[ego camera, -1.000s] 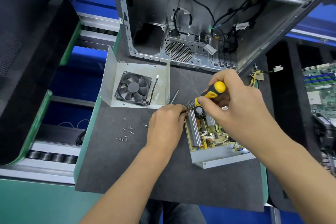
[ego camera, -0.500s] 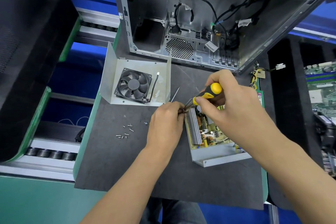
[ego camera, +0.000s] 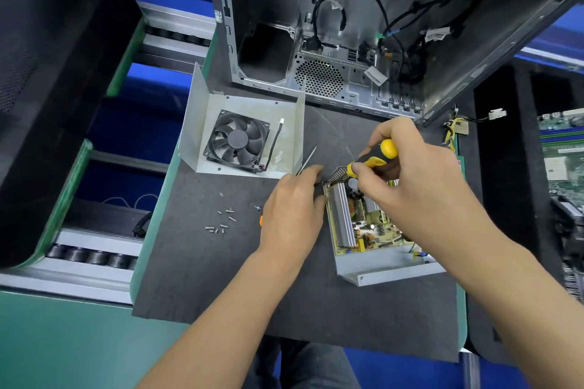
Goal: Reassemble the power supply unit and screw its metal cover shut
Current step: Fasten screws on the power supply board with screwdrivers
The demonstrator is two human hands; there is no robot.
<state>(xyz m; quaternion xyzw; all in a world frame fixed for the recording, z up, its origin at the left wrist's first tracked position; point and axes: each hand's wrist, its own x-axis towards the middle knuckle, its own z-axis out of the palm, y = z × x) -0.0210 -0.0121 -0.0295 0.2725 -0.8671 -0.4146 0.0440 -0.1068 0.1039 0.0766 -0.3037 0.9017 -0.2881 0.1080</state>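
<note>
The open power supply base [ego camera: 388, 275] lies on the dark mat, its circuit board [ego camera: 369, 227] and heatsinks exposed. My right hand [ego camera: 410, 186] grips a yellow-and-black screwdriver [ego camera: 379, 155], whose tip points down at the base's far left corner. My left hand [ego camera: 294, 215] rests against the base's left side and holds a thin tool; its metal shaft [ego camera: 306, 161] sticks out past the fingers and an orange end shows at the wrist side. The metal cover [ego camera: 202, 123] with its black fan [ego camera: 237, 139] lies inside up at the left. Several loose screws [ego camera: 222, 221] sit on the mat.
An open computer case [ego camera: 316, 25] with hanging cables stands behind the mat [ego camera: 221, 278]. A yellow-wired cable bundle [ego camera: 455, 129] lies at the right, and a green motherboard [ego camera: 562, 151] sits at the far right. A roller conveyor and black trays run along the left.
My left fingers have drawn back from the screwdriver tip to the base's left edge. The right hand stays over the far left corner with the screwdriver.
</note>
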